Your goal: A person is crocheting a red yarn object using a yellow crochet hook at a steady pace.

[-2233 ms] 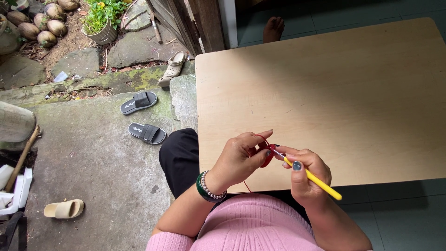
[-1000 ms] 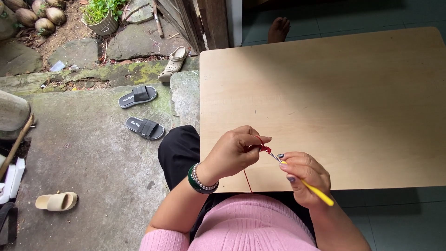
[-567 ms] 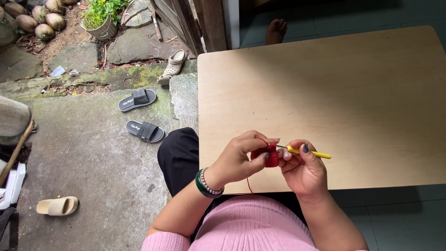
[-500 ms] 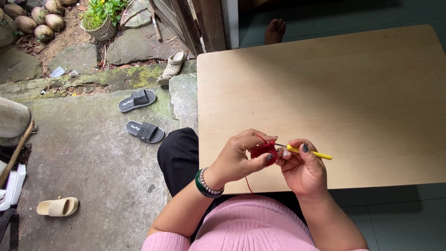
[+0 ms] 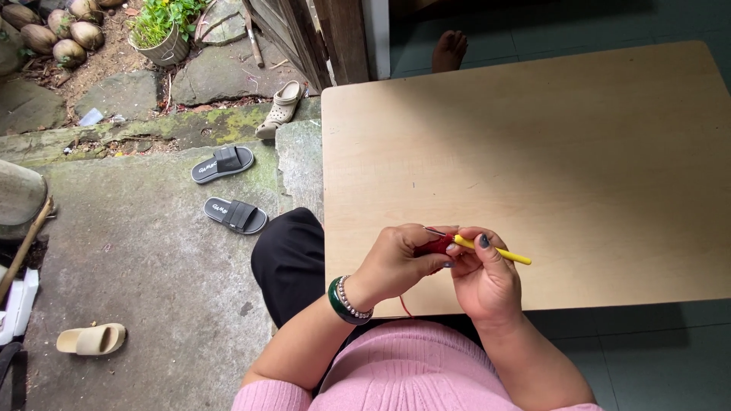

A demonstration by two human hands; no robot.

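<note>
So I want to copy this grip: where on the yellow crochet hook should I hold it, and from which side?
Probably the yellow handle of the crochet hook, near its front end, coming from the right. It lies almost level, metal tip toward the red yarn piece in the left hand; the right hand pinches there, the tail sticking out free.

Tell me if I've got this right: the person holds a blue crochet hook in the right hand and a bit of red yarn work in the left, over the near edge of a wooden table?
Not quite: the crochet hook has a yellow handle, not blue, as the head view shows. The rest stands: the right hand holds it, the left hand pinches the small red yarn work, both over the near edge of the wooden table.
</note>
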